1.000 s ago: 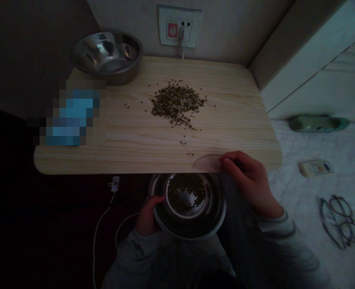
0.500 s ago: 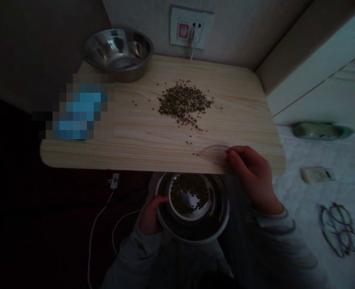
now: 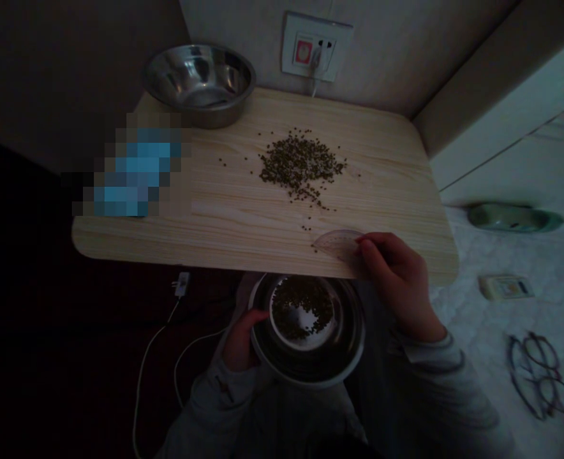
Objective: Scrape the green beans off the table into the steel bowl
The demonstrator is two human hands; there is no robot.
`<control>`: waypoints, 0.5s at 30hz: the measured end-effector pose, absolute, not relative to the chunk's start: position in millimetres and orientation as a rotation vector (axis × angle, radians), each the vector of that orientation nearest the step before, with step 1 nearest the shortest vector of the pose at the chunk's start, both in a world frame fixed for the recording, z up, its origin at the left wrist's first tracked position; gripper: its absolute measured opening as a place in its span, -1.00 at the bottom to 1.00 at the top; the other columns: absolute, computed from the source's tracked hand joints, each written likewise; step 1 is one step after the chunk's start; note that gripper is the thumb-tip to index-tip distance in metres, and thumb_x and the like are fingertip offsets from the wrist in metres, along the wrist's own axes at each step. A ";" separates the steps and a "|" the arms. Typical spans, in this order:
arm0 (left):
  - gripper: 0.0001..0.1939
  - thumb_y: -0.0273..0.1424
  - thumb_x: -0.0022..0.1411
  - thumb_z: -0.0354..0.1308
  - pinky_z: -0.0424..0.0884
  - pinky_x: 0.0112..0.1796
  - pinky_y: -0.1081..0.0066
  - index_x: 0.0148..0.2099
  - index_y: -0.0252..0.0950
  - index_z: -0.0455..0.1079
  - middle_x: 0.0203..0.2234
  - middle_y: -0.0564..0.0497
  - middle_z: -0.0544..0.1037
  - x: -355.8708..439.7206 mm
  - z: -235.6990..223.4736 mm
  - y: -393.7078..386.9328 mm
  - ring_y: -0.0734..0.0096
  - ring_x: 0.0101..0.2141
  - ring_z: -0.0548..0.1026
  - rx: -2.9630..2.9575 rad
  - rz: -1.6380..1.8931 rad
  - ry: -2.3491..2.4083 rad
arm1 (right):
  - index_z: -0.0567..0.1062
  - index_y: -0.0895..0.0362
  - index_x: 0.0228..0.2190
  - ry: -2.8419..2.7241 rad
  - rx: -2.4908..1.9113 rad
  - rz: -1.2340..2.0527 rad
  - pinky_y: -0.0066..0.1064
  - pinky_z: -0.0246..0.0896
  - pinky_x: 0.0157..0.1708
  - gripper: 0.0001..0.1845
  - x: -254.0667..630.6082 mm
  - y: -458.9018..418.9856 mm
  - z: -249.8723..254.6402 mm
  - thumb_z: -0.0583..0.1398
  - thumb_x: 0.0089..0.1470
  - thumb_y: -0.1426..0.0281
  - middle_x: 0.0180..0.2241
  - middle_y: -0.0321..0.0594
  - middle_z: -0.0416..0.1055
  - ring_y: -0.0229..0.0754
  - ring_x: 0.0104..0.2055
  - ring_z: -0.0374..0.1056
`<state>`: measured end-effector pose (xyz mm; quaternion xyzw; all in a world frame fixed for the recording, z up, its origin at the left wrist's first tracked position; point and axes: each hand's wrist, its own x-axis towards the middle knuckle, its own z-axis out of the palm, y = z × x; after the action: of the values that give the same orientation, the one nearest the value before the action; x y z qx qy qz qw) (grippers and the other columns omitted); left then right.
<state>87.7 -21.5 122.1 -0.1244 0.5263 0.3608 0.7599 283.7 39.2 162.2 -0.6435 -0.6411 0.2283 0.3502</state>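
Observation:
My left hand (image 3: pixel 242 339) grips the left rim of a steel bowl (image 3: pixel 305 370) below the table's front edge. Small dark beans or seeds (image 3: pixel 286 309) lie inside that bowl. Between the thumb and fingers of my right hand (image 3: pixel 397 280) is a clear plastic protractor (image 3: pixel 337 243), held low over the front of the wooden table (image 3: pixel 205 236). A couple of loose grains lie by its left tip. Farther back, a loose pile of the same grains (image 3: pixel 301 159) is spread on the tabletop, with a few strays around it.
Another steel bowl (image 3: pixel 200 86) stands at the table's back left, behind a blurred blue object (image 3: pixel 141 169). A wall socket (image 3: pixel 315 48) with a plug is behind the table. On the white bedding at right are a green case (image 3: pixel 512 217), a pale small device (image 3: pixel 506 287) and glasses (image 3: pixel 540 373).
The view has shifted, so the table appears farther right. My right hand has moved the protractor slightly left and away from the edge, near the stray grains. My left hand keeps the bowl.

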 end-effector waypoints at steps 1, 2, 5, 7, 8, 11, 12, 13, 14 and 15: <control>-0.63 -0.59 0.03 -0.10 0.38 -0.51 0.48 -0.69 -0.44 0.42 -0.78 -0.07 0.46 87.9 120.7 -21.5 0.41 -0.70 0.41 -0.261 0.794 1.151 | 0.40 0.13 -0.41 -1.658 -1.678 0.586 -0.45 0.17 -0.46 -0.82 283.3 39.2 162.6 0.07 -0.01 0.29 -0.48 -0.26 0.38 -0.29 -0.43 0.28; -0.65 -0.59 0.02 -0.09 0.39 -0.46 0.45 -0.67 -0.43 0.43 -0.76 -0.07 0.47 88.0 119.5 -21.6 0.38 -0.66 0.44 -0.263 0.798 1.149 | 0.40 0.13 -0.41 -1.655 -1.693 0.582 -0.46 0.17 -0.46 -0.82 282.9 39.2 163.0 0.07 -0.01 0.29 -0.48 -0.26 0.38 -0.29 -0.43 0.28; -0.69 -0.56 0.00 -0.06 0.38 -0.39 0.40 -0.64 -0.45 0.44 -0.75 -0.10 0.48 88.8 117.6 -22.7 0.30 -0.57 0.48 -0.306 0.798 1.120 | 0.40 0.13 -0.41 -1.650 -1.725 0.571 -0.46 0.16 -0.47 -0.82 282.6 39.5 163.8 0.07 -0.01 0.29 -0.50 -0.26 0.38 -0.29 -0.45 0.28; -0.73 -0.56 -0.03 -0.04 0.37 -0.42 0.43 -0.62 -0.44 0.44 -0.74 -0.09 0.48 89.4 116.8 -24.4 0.30 -0.56 0.48 -0.273 0.836 1.102 | 0.40 0.12 -0.41 -1.658 -1.719 0.574 -0.46 0.17 -0.47 -0.82 283.0 39.9 163.7 0.07 -0.01 0.30 -0.49 -0.26 0.38 -0.28 -0.45 0.28; -0.77 -0.56 -0.05 -0.01 0.37 -0.43 0.44 -0.60 -0.44 0.45 -0.72 -0.08 0.49 89.8 116.0 -25.5 0.30 -0.54 0.48 -0.250 0.857 1.095 | 0.40 0.12 -0.41 -1.661 -1.713 0.576 -0.46 0.17 -0.48 -0.82 283.2 40.1 163.6 0.07 -0.01 0.30 -0.49 -0.26 0.38 -0.28 -0.44 0.28; -0.85 -0.51 -0.10 0.05 0.36 -0.38 0.39 -0.51 -0.42 0.46 -0.63 -0.08 0.53 90.4 112.0 -29.0 0.25 -0.48 0.49 -0.211 0.880 1.086 | 0.41 0.11 -0.41 -1.650 -1.717 0.591 -0.46 0.17 -0.49 -0.83 283.9 39.9 162.9 0.08 -0.03 0.30 -0.49 -0.26 0.38 -0.28 -0.45 0.28; -0.85 -0.49 -0.10 0.06 0.37 -0.37 0.35 -0.51 -0.43 0.45 -0.62 -0.10 0.53 90.5 110.6 -30.0 0.23 -0.49 0.49 -0.209 0.859 1.090 | 0.41 0.11 -0.41 -1.634 -1.715 0.604 -0.46 0.17 -0.49 -0.83 284.0 39.6 162.6 0.09 -0.03 0.30 -0.49 -0.27 0.38 -0.28 -0.46 0.28; -0.84 -0.48 -0.10 0.06 0.37 -0.38 0.32 -0.51 -0.45 0.45 -0.63 -0.12 0.52 90.7 109.5 -30.8 0.21 -0.51 0.48 -0.199 0.842 1.094 | 0.41 0.11 -0.41 -1.613 -1.713 0.624 -0.45 0.17 -0.49 -0.83 284.2 39.3 162.3 0.09 -0.03 0.29 -0.50 -0.27 0.38 -0.28 -0.46 0.28; -0.83 -0.47 -0.09 0.06 0.37 -0.40 0.31 -0.52 -0.46 0.44 -0.65 -0.13 0.52 90.9 108.8 -31.4 0.20 -0.53 0.48 -0.183 0.836 1.101 | 0.40 0.10 -0.41 -1.583 -1.709 0.648 -0.45 0.16 -0.50 -0.83 284.5 39.0 161.8 0.09 -0.03 0.29 -0.50 -0.27 0.37 -0.28 -0.46 0.27; -0.82 -0.47 -0.08 0.05 0.37 -0.41 0.31 -0.52 -0.47 0.44 -0.66 -0.13 0.51 91.3 108.5 -31.9 0.20 -0.55 0.48 -0.169 0.837 1.104 | 0.40 0.10 -0.41 -1.548 -1.702 0.675 -0.45 0.16 -0.50 -0.83 284.8 38.7 161.2 0.09 -0.03 0.29 -0.50 -0.27 0.37 -0.28 -0.47 0.27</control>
<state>91.3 -31.9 108.5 -0.0776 0.5081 0.3854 0.7663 284.8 38.7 161.2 -0.6614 -0.6014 0.2621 0.3636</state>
